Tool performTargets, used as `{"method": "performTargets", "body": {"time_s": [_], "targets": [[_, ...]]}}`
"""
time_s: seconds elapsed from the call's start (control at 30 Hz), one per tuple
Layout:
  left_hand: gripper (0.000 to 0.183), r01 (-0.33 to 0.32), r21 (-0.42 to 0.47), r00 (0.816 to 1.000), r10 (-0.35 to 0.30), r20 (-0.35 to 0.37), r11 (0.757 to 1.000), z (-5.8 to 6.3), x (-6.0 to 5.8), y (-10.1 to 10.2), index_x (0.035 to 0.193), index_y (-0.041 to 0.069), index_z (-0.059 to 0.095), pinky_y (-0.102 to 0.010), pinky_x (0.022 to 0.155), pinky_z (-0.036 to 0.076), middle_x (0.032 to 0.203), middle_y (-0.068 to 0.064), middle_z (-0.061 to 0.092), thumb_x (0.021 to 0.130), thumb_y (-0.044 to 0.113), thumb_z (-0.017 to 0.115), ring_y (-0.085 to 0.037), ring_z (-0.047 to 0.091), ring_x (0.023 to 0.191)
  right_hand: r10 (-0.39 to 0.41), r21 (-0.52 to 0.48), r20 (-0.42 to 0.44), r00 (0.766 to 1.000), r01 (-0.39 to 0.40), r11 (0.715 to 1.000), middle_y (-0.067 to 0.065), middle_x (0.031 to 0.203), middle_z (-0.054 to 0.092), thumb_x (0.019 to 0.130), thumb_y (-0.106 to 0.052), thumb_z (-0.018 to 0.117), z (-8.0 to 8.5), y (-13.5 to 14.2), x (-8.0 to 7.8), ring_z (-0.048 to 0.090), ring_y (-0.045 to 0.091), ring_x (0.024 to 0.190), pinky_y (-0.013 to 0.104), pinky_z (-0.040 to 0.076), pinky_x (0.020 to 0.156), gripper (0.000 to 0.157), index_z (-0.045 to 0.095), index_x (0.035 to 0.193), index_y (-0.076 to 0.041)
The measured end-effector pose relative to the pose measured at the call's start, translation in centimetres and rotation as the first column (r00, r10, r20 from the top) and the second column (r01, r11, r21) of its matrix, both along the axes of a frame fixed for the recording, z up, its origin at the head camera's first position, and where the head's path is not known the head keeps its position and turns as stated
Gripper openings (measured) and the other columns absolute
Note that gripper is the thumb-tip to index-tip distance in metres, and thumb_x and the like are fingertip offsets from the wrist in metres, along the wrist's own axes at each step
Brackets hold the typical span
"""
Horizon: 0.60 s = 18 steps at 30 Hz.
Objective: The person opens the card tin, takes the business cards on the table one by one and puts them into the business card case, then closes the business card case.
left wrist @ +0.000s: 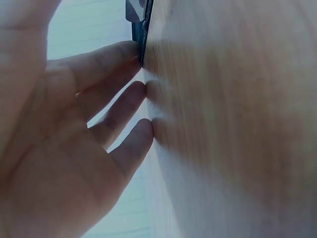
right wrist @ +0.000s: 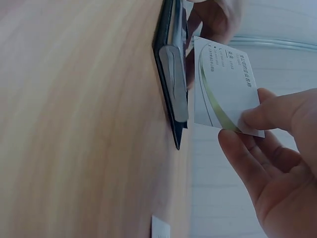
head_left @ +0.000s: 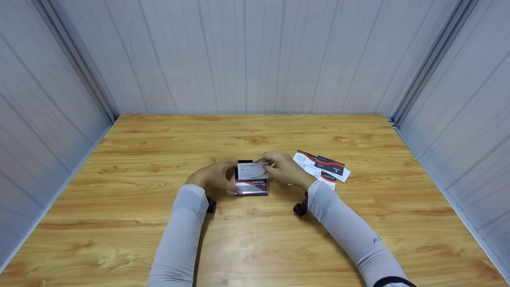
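Note:
My right hand (head_left: 283, 167) pinches a white business card (right wrist: 225, 84) with a green curve between thumb and fingers. In the head view the card is over the open business card case (head_left: 251, 194); the right wrist view shows it apart from the case. The case is black outside with a shiny metallic inside, and a red-and-black printed card (head_left: 255, 182) shows in it. My left hand (head_left: 215, 174) holds the case at its left side, thumb near the front edge and fingers at the far edge. Some left fingertips (left wrist: 144, 126) touch the table.
Several red, black and white business cards (head_left: 330, 164) lie overlapped on the wooden table (head_left: 159, 143), right of my right hand, whose wrist partly covers them. Pale panel walls (head_left: 247, 56) stand behind the table and at both sides.

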<state>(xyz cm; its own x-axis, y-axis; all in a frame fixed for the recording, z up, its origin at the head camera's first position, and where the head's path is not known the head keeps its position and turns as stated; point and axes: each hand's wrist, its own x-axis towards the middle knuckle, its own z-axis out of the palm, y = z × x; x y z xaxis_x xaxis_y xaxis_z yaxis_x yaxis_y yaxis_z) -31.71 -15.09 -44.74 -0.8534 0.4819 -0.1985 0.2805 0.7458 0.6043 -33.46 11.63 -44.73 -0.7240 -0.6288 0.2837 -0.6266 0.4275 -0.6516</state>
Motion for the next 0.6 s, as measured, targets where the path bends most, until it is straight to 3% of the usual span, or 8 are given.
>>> {"method": "performTargets", "body": {"time_s": [0.4, 0.6], "targets": [[0.107, -0.008, -0.011, 1.0, 0.008, 0.013, 1.0, -0.03, -0.09, 0.01, 0.156, 0.012, 0.039, -0.051, 0.118, 0.022, 0.157, -0.008, 0.037, 0.07, 0.05, 0.09, -0.03, 0.029, 0.145, 0.021, -0.004, -0.003, 1.0, -0.021, 1.0, 0.006, 0.114, 0.07, 0.094, 0.005, 0.06, -0.55, -1.08, 0.0, 0.064, 0.019, 0.1, 0.032, 0.055, 0.084, 0.027, 0.072, 0.115, -0.006], [0.108, 0.003, -0.036, 1.0, -0.003, 0.016, 0.999, -0.09, -0.08, -0.18, 0.157, 0.015, 0.037, -0.052, 0.117, 0.023, 0.161, -0.01, 0.03, 0.071, 0.054, 0.088, -0.031, 0.025, 0.147, 0.033, 0.042, 0.04, 0.999, -0.035, 0.999, 0.007, 0.118, 0.069, 0.095, 0.004, 0.059, -0.78, -1.03, 0.08, 0.064, 0.02, 0.101, 0.033, 0.053, 0.086, 0.026, 0.071, 0.117, -0.005]]}}
